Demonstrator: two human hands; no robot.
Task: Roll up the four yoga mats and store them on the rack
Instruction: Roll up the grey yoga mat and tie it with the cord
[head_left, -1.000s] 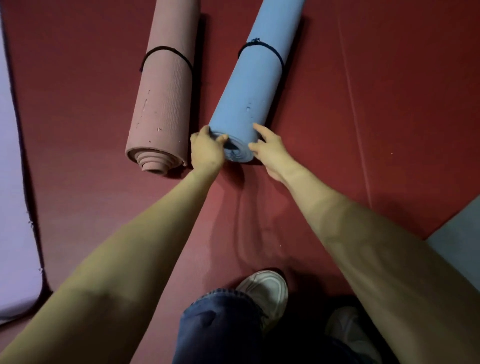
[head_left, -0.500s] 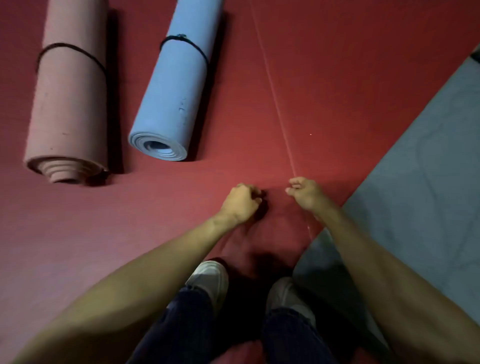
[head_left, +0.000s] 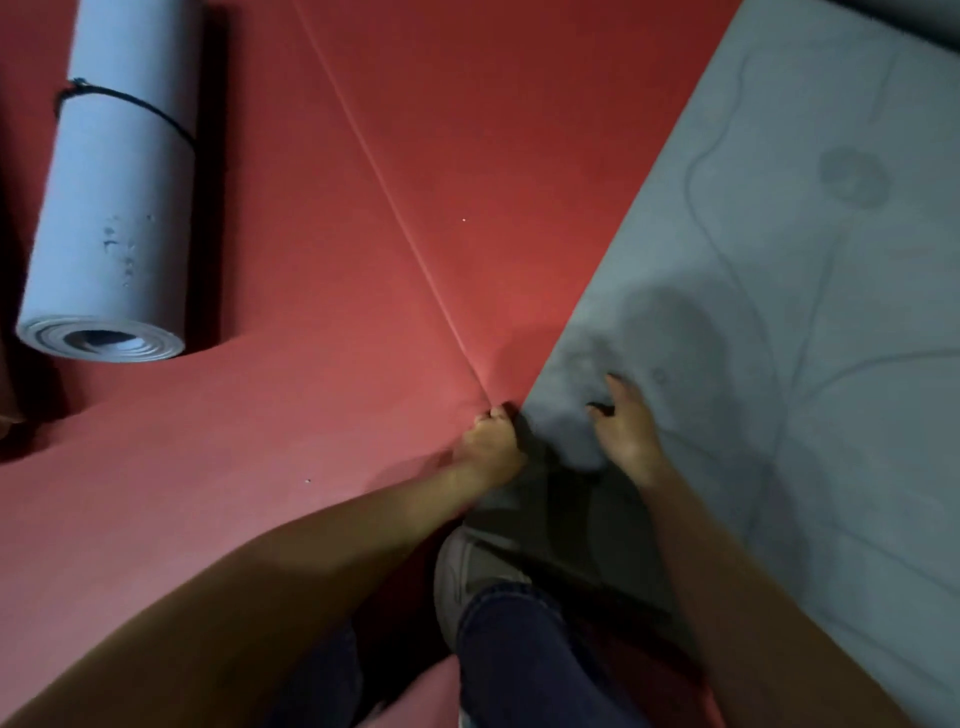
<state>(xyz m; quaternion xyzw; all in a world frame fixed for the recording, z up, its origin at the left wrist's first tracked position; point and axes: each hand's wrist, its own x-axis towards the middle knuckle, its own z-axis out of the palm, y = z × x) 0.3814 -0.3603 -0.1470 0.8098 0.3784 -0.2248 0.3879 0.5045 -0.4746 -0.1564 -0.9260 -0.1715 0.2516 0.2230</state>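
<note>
The blue rolled mat (head_left: 109, 208) has been released; the left hand (head_left: 491, 447) has been closed on the grey mat's (head_left: 779, 312) near edge; the right hand (head_left: 626, 426) has been laid flat on it.

Pale blue rolled yoga mat (head_left: 111, 208) at ten o'clock, black cord (head_left: 130, 104); red floor (head_left: 337, 415); grey yoga mat (head_left: 779, 312) at three o'clock, faint darker curving lines.
</note>
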